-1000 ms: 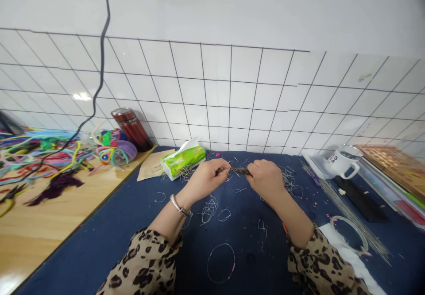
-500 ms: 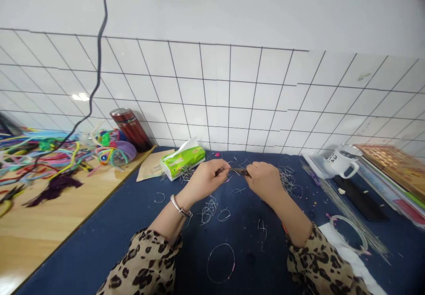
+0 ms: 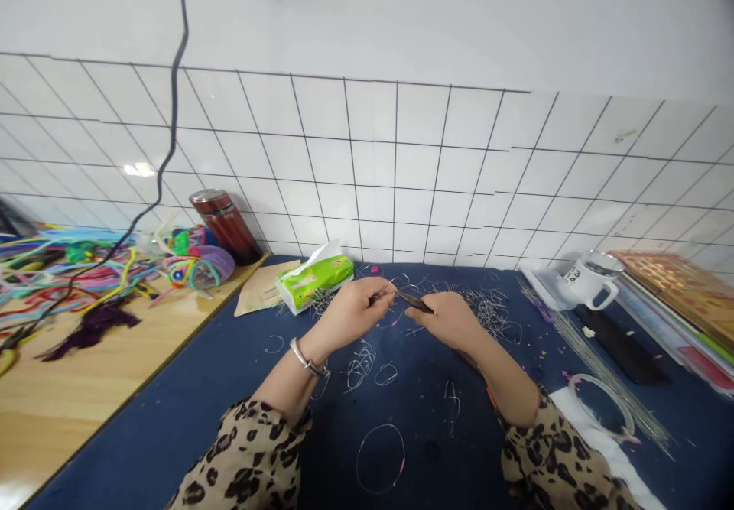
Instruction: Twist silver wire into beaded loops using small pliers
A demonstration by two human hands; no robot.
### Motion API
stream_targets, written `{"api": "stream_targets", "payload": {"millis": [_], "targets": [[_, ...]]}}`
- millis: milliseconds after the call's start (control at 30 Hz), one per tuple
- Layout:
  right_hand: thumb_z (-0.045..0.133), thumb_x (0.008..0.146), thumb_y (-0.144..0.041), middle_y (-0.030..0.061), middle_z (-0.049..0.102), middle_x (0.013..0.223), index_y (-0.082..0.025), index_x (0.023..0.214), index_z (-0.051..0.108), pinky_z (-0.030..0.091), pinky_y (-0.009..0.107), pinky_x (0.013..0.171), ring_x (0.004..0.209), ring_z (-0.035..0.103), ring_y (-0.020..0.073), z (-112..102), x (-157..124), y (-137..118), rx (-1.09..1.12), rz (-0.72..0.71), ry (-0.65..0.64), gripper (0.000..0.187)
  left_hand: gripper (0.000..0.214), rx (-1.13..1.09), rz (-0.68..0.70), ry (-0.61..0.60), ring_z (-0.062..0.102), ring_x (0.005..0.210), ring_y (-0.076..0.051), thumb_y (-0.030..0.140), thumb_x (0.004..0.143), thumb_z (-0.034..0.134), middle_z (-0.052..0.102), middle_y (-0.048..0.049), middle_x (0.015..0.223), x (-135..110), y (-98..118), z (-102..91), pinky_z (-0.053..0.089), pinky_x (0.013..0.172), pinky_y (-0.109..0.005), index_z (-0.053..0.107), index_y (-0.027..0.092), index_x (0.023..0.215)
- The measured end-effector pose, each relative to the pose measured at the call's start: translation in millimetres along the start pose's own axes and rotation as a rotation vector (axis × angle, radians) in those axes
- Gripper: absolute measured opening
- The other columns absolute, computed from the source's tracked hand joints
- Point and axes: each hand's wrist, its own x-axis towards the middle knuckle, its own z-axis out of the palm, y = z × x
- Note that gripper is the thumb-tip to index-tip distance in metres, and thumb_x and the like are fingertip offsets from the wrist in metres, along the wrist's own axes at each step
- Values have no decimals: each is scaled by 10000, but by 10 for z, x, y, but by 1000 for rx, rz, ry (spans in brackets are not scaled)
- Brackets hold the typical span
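My left hand (image 3: 360, 303) is closed, thumb and fingers pinching a thin wire (image 3: 395, 320) that is hard to see; a faint curve of it with pink specks hangs by the fingertips. My right hand (image 3: 453, 320) is wrapped round dark pliers (image 3: 417, 303). Their jaws point left and reach up to the left fingertips; whether they grip the wire is too small to tell. Below the hands on the dark blue cloth (image 3: 229, 433) lie a wire ring with pink beads (image 3: 404, 464), a small wire loop (image 3: 386, 374) and a wire tangle (image 3: 360, 365).
Behind my left hand lies a green tissue pack (image 3: 315, 280). A wire heap (image 3: 487, 311) sits beyond my right hand. Rightwards are a white mug (image 3: 588, 284), straight wires (image 3: 608, 388) and a coil (image 3: 602, 407). Leftwards, a red flask (image 3: 226, 227) and colourful pipe cleaners (image 3: 86, 265).
The right hand has lowered slightly and turned, so the pliers now slant down to the right and show more of their length. My left hand stays nearly in place, still pinching.
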Motion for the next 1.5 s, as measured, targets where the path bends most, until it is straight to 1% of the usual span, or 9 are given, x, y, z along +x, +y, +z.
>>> {"api": "stream_targets", "payload": {"millis": [167,300,433,500,600,800,967,1233,1500], "targets": [[432,840,-521,-26,575,579,-198,683,624,256,205,489,516,481,85,-14,-18,36,151,-12,-66,407,141,-43,-17,-19,457,546,-88,189,822,452,549,14,620,-10,-28,3,339,511,-214,581,164,771],[408,847,-538,-18,575,596,-193,690,615,241,208,488,530,477,87,-25,-8,18,102,-20,-71,431,154,-40,-6,-16,458,545,-86,191,824,450,548,15,611,-8,-26,-4,341,511,-214,583,160,753],[398,851,-538,-1,576,642,-186,674,575,211,224,496,566,482,100,-23,0,-19,-102,-7,30,432,157,-43,-12,-18,466,547,-87,187,823,445,547,19,609,-4,-21,-7,343,514,-216,579,158,747],[413,855,-501,7,585,691,-188,689,567,199,234,506,601,491,109,-26,-10,-33,-192,-13,101,387,151,-50,-16,-17,473,550,-88,182,820,447,551,20,607,-5,-20,-6,349,520,-217,579,159,749],[439,854,-434,14,585,721,-191,700,564,189,251,519,634,492,120,-39,-36,-48,-282,-33,167,314,141,-86,-29,-31,487,541,-88,179,815,454,559,19,601,-7,-21,-3,363,520,-217,580,160,755],[492,818,-305,22,580,715,-186,702,566,201,275,564,661,483,135,-52,-72,-56,-380,-59,286,182,141,-192,-55,-53,538,548,-95,184,805,463,582,8,617,-2,-40,-9,397,525,-214,598,158,772],[493,818,-296,23,581,700,-186,696,565,202,278,572,651,477,137,-38,-73,-45,-392,-71,332,180,146,-210,-38,-53,540,549,-103,171,792,470,590,2,604,-2,-47,-20,393,520,-217,614,160,769],[480,818,-306,24,587,691,-186,688,567,189,277,547,643,496,141,-35,-78,-46,-404,-66,324,198,144,-187,-24,-72,547,569,-100,186,817,464,578,7,622,3,-42,-30,406,551,-220,599,159,776],[455,838,-388,15,611,722,-201,725,594,219,255,524,649,537,139,-66,-77,-47,-383,-24,181,259,143,-177,-52,-93,548,557,-89,204,834,458,568,15,638,3,-38,2,405,543,-212,577,157,771]]}}
